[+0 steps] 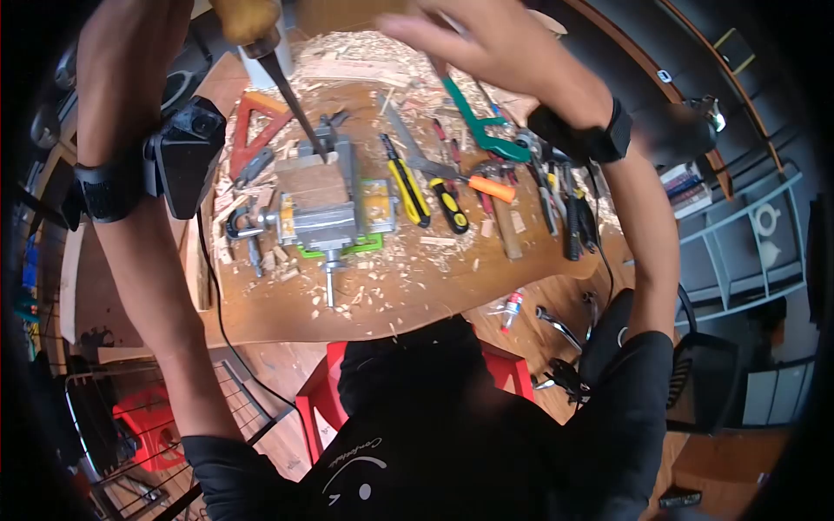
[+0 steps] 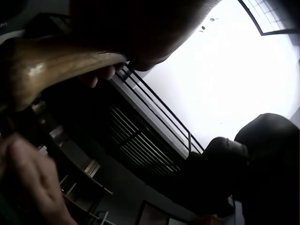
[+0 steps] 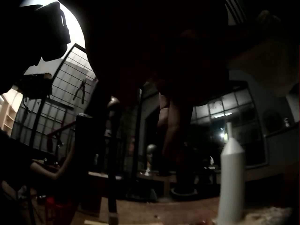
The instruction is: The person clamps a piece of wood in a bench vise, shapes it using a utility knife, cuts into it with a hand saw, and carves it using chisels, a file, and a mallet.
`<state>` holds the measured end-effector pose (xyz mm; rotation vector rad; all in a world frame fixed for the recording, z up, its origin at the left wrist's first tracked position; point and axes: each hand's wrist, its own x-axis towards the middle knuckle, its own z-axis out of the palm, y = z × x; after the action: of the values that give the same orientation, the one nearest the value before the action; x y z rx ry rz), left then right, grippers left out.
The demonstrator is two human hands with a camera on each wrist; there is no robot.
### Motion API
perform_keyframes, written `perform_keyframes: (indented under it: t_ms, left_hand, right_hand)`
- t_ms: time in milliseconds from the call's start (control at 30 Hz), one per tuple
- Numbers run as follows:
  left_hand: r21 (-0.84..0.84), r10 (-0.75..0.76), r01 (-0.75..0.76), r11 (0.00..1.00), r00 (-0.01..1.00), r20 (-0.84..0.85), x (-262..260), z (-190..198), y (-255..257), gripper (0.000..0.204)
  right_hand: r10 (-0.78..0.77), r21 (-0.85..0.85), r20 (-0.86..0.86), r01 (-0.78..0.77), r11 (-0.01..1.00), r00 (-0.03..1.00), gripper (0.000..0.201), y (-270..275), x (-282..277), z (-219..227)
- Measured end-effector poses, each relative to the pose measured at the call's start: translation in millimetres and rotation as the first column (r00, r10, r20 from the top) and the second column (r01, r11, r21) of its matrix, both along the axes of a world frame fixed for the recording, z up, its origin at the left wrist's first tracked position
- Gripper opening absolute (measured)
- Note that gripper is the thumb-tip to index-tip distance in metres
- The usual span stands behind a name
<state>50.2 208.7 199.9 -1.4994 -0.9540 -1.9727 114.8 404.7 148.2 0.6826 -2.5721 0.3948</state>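
Note:
My left hand (image 2: 105, 73) grips the wooden handle of a chisel (image 1: 291, 91); in the head view most of this hand is out of frame at the top. The chisel slants down, its tip at the back edge of a wooden block (image 1: 313, 187). A grey metal vise (image 1: 321, 227) clamps that block on the bench. My right hand (image 1: 486, 43), blurred, is raised over the far side of the bench, to the right of the chisel, with fingers extended and nothing seen in it. Dark fingers (image 3: 173, 126) hang down in the right wrist view.
Right of the vise lie a yellow-black utility knife (image 1: 407, 187), a green-handled saw (image 1: 486, 135), an orange-handled tool (image 1: 491, 187), a hammer (image 1: 506, 230) and pliers (image 1: 573, 221). A red triangle square (image 1: 252, 130) is at left. Wood shavings (image 1: 365, 56) cover the back. A white bottle (image 3: 232, 183) stands there.

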Motion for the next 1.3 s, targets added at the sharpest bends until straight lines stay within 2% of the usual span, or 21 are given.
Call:
perform_keyframes:
  t_ms: [33, 67, 167, 200, 267, 300, 400, 467, 533, 567, 600, 667, 700, 767, 800, 867, 900, 1000, 1100, 1233, 1300]
  left_hand:
    - [-0.004, -0.033, 0.033, 0.999, 0.999, 0.006, -0.1, -1.7, 0.1, 0.026]
    - [-0.010, -0.063, 0.063, 0.998, 0.998, 0.012, -0.6, -3.5, -1.0, 0.026]
    - [-0.036, -0.146, 0.146, 0.989, 0.989, 0.010, -4.1, -3.7, -5.7, 0.025]
    - [-0.048, -0.176, 0.176, 0.983, 0.984, 0.005, -5.1, -2.8, -6.1, 0.025]
    - [-0.080, -0.233, 0.232, 0.969, 0.972, -0.005, -6.8, -1.4, -7.3, 0.025]
    - [-0.099, -0.259, 0.257, 0.961, 0.966, -0.009, -7.7, -0.6, -8.5, 0.025]
    - [-0.164, -0.312, 0.305, 0.938, 0.950, -0.016, -11.0, -0.1, -19.4, 0.024]
    - [-0.211, -0.319, 0.308, 0.928, 0.948, -0.020, -13.7, 0.8, -34.1, 0.024]
    - [-0.276, -0.300, 0.282, 0.919, 0.954, -0.024, -16.0, 3.1, -56.7, 0.024]
    - [-0.094, 0.235, -0.221, 0.971, 0.956, 0.177, 8.2, 1.5, -35.5, 0.024]
    - [-0.049, 0.077, -0.070, 0.996, 0.986, 0.145, -26.8, -7.0, -41.6, 0.025]
    - [-0.043, 0.016, -0.014, 0.999, 0.999, 0.032, 1.5, -7.8, -43.3, 0.024]
    - [-0.080, 0.029, -0.021, 0.997, 0.994, 0.105, -4.9, -3.7, -49.2, 0.023]
    - [-0.052, 0.011, -0.006, 0.999, 0.994, 0.106, -8.6, -8.1, -51.5, 0.023]
    - [-0.018, -0.018, 0.020, 1.000, 0.994, 0.112, -9.1, -9.9, -52.2, 0.022]
    - [-0.024, -0.047, 0.050, 0.998, 0.992, 0.121, -11.4, -11.0, -56.0, 0.022]
    - [-0.028, -0.079, 0.083, 0.996, 0.989, 0.129, -11.7, -11.5, -57.8, 0.023]
    - [-0.023, -0.036, 0.038, 0.999, 0.993, 0.114, -7.0, -12.3, -62.5, 0.023]
    - [-0.032, 0.045, -0.042, 0.999, 0.993, 0.107, -21.3, -16.3, -67.8, 0.024]
    - [-0.096, -0.018, 0.028, 0.995, 0.995, 0.101, -24.0, -16.3, -79.3, 0.025]
    - [0.003, 0.023, -0.023, 1.000, 0.996, 0.084, -26.7, -20.9, -77.7, 0.024]
  right_hand:
    - [-0.129, 0.235, -0.195, 0.174, 0.956, 0.972, 0.051, 31.7, 12.6, -21.0]
    - [-0.393, 0.350, -0.015, 0.373, 0.860, 0.920, 0.053, 53.5, 30.2, -36.6]
    - [-0.651, 0.484, 0.210, 0.501, 0.717, 0.729, 0.049, 133.7, 75.7, -105.8]
    - [-0.739, 0.564, 0.196, 0.543, 0.623, 0.645, 0.048, 160.4, 91.6, -129.1]
    - [-0.812, 0.538, 0.107, 0.653, 0.532, 0.573, 0.053, 194.0, 126.5, -162.1]
    - [-0.870, 0.547, 0.163, 0.691, 0.473, 0.466, 0.058, 199.0, 139.7, -165.4]
    - [-0.903, 0.568, 0.156, 0.711, 0.414, 0.401, 0.063, 214.3, 176.3, -193.1]
    - [-0.896, 0.502, 0.321, 0.747, 0.436, 0.307, 0.058, 211.2, 188.8, -198.0]
    - [-0.830, 0.416, 0.547, 0.825, 0.383, 0.110, 0.059, 196.0, 192.1, -196.7]
    - [-0.833, 0.337, 0.519, 0.849, 0.407, 0.193, 0.058, 203.5, 197.9, -212.5]
    - [-0.833, 0.255, 0.484, 0.867, 0.428, 0.269, 0.057, 209.5, 202.8, -228.5]
    - [-0.890, 0.339, 0.118, 0.825, 0.453, 0.440, 0.052, 196.1, 207.4, -233.9]
    - [-0.883, 0.333, 0.122, 0.819, 0.467, 0.454, 0.052, 205.5, 206.3, -242.6]
    - [-0.903, 0.375, 0.277, 0.829, 0.415, 0.327, 0.040, 224.9, 207.2, -259.6]
    - [-0.901, 0.373, 0.278, 0.827, 0.419, 0.331, 0.040, 231.4, 209.7, -264.5]
    - [-0.876, 0.192, 0.229, 0.863, 0.468, 0.424, 0.037, 221.4, 207.1, -257.3]
    - [-0.841, 0.033, 0.413, 0.916, 0.399, 0.351, 0.036, 217.1, 206.8, -251.1]
    - [-0.808, -0.060, 0.511, 0.949, 0.309, 0.295, 0.038, 219.2, 206.5, -236.1]
    - [-0.735, -0.122, 0.594, 0.939, 0.320, 0.328, 0.033, 245.8, 213.0, -245.2]
    - [-0.660, -0.171, 0.672, 0.938, 0.303, 0.336, 0.029, 221.7, 209.8, -227.1]
    - [-0.652, -0.189, 0.671, 0.931, 0.311, 0.354, 0.029, 216.0, 207.6, -227.1]
